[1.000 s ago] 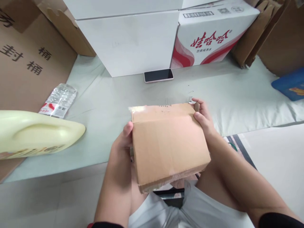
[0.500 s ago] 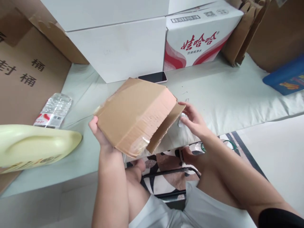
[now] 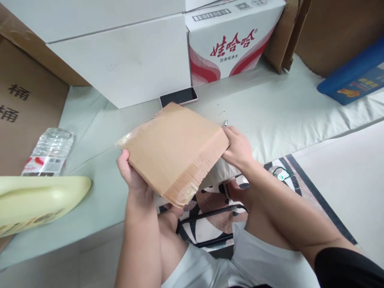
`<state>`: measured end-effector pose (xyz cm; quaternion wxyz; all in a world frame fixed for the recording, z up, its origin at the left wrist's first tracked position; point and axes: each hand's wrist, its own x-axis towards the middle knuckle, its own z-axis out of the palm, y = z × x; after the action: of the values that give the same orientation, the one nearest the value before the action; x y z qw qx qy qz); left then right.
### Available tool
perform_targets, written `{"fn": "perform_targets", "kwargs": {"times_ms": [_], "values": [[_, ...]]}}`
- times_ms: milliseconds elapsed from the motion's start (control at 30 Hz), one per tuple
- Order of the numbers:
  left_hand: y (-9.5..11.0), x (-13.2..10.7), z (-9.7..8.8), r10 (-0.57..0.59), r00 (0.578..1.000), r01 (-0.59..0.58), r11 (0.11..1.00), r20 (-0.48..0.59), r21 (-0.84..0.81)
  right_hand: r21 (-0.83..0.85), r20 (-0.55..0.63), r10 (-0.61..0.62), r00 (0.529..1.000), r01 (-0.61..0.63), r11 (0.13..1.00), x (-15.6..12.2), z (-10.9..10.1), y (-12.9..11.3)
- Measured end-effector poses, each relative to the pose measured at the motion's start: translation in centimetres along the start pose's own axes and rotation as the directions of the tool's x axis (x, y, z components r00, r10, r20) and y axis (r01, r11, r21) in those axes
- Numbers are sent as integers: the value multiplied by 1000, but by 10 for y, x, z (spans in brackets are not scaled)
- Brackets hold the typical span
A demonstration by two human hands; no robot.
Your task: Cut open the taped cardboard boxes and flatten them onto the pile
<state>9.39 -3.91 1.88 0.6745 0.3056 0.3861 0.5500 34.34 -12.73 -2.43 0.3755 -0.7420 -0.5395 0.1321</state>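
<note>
A flattened brown cardboard box is held up in front of me, tilted, above the front edge of the cloth-covered surface. My left hand grips its left edge, thumb on top and fingers underneath. At the right corner my right hand is closed on the cardboard, its fingers partly hidden. Clear tape clings to the near corner and the far left corner. A small shiny piece shows just beyond my right hand; what it is I cannot make out. Behind the box lies a dark-screened phone.
White cartons and a red-and-white water carton stand at the back. A clear plastic bottle and a pale yellow jug lie at left. A blue container is at right, near brown cardboard.
The near flap, gaping half a second ago, is now folded against the box. My right hand has moved onto the box's right corner. The view has shifted slightly.
</note>
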Motion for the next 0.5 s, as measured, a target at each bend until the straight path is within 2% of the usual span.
{"fn": "perform_targets", "kwargs": {"times_ms": [100, 167, 267, 333, 400, 500], "values": [[3, 1, 5, 77, 997, -77, 996, -7, -34, -97, -115, 36, 993, -48, 994, 4, -1, 1], [4, 2, 4, 74, 997, -75, 996, -26, -50, -50, -96, -30, 995, 25, 998, 7, 1, 3], [1, 1, 0, 27, 999, -30, 998, -41, -56, 55, -4, -127, 992, 127, 990, 7, 8, 6], [-3, 1, -2, 12, 999, -14, 999, -49, -40, 49, -2, -93, 996, 93, 995, 7, 11, 6], [-3, 0, -2, 10, 997, -12, 1000, -75, -19, 32, -54, -29, 998, 31, 999, 7, 9, 4], [3, 0, -1, -8, 989, 5, 1000, -148, -24, 165, -103, 46, 994, -28, 986, 11, 3, 1]]}}
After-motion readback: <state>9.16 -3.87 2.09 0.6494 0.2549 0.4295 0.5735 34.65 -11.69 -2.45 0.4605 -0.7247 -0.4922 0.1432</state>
